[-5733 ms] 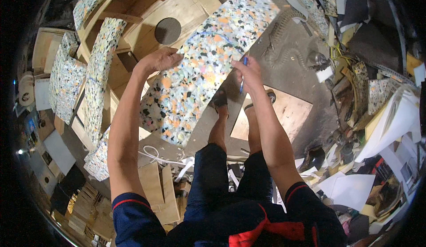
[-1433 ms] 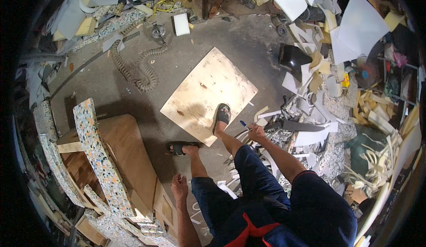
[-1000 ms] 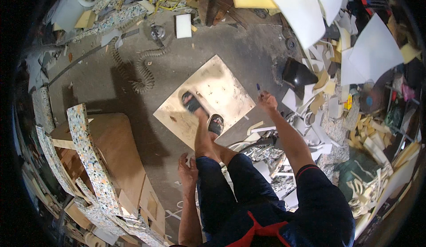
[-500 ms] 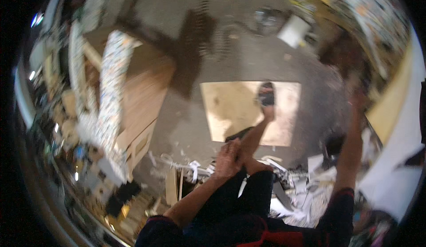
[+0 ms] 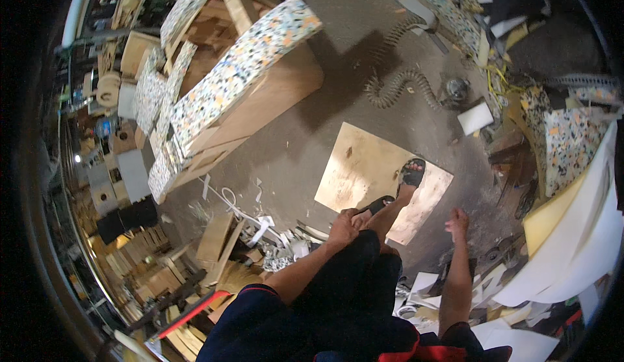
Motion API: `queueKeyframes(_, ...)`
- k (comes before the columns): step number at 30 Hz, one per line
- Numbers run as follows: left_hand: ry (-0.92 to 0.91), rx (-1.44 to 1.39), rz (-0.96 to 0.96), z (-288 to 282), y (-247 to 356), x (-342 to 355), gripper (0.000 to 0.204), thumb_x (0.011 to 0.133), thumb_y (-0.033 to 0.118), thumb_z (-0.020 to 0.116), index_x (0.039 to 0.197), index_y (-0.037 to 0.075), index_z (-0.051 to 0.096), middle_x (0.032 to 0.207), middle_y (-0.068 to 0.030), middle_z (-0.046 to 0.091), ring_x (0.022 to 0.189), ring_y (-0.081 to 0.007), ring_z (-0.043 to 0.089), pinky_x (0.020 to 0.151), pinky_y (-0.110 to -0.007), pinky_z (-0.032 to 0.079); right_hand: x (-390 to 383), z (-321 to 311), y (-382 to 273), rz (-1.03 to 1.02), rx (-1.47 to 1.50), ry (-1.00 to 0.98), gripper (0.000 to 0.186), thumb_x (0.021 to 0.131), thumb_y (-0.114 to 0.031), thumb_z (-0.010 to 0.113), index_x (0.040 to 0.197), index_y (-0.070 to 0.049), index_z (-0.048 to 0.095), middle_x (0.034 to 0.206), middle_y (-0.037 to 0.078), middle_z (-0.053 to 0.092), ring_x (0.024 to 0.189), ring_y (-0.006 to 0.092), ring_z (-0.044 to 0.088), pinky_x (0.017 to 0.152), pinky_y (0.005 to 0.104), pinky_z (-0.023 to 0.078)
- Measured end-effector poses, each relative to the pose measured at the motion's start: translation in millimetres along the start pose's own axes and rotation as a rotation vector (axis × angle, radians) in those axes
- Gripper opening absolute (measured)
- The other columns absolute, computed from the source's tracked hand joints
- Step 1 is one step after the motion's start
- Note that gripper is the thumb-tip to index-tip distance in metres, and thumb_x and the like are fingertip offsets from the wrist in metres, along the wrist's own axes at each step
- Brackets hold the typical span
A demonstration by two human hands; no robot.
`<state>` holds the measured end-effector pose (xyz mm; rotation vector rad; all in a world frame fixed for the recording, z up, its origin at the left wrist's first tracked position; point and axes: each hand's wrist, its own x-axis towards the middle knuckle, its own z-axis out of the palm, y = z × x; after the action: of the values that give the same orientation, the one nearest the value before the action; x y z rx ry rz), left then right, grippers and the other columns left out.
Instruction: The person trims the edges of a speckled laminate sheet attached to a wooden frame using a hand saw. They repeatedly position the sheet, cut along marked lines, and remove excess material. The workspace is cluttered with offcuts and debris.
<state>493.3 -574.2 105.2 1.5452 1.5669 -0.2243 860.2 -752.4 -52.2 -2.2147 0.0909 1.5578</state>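
My left hand (image 5: 344, 228) hangs in front of my thigh, fingers loosely bent and slightly apart, with nothing seen in it. Out to the right, over the floor, my right hand (image 5: 457, 222) is held away from my body, its fingers parted and no object in them. Beneath me a square plywood board (image 5: 354, 160) lies flat on the floor. One sandalled foot (image 5: 412, 172) stands on its right part; the other sandal (image 5: 374, 206) is at its near edge, partly hidden by my left hand.
A wooden furniture frame padded with speckled foam (image 5: 240, 69) stands at the left. A ribbed hose (image 5: 396, 92) lies beyond the board. White sheet material (image 5: 552, 258) and yellow foam (image 5: 552, 212) are piled at the right. Scraps and a cardboard piece (image 5: 214, 237) litter the floor near me.
The view has turned, so the board now appears tilted and the foam-padded frame shows more fully. My right hand has come down and inward from the materials at the right.
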Motion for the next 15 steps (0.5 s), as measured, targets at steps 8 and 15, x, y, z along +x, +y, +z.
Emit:
queueKeyframes(8, 0.219, -0.316, -0.169, -102.6, -185.1, -88.0, 0.049, 0.097, 0.036, 0.061, 0.124, -0.004, 0.062, 0.116, -0.0267, 0.067, 0.096, -0.0376, 0.070, 0.089, -0.046, 0.054, -135.2, 129.8, 18.0, 0.034, -0.275, 0.009, 0.044, 0.105, -0.025, 0.055, 0.142, -0.003, 0.051, 0.111, 0.014, 0.067, 0.080, 0.0255, 0.071, 0.064, 0.0412, 0.062)
queueKeyframes(15, 0.419, -0.450, -0.241, -185.7, -293.4, -128.5, 0.043, 0.095, 0.029, 0.061, 0.121, -0.006, 0.064, 0.112, -0.0268, 0.070, 0.098, -0.0380, 0.072, 0.087, -0.044, 0.056, -172.0, 220.2, -4.4, -0.053, -0.457, -0.069, 0.031, 0.099, -0.023, 0.060, 0.123, -0.004, 0.060, 0.096, 0.010, 0.068, 0.069, 0.0226, 0.069, 0.057, 0.0396, 0.060)
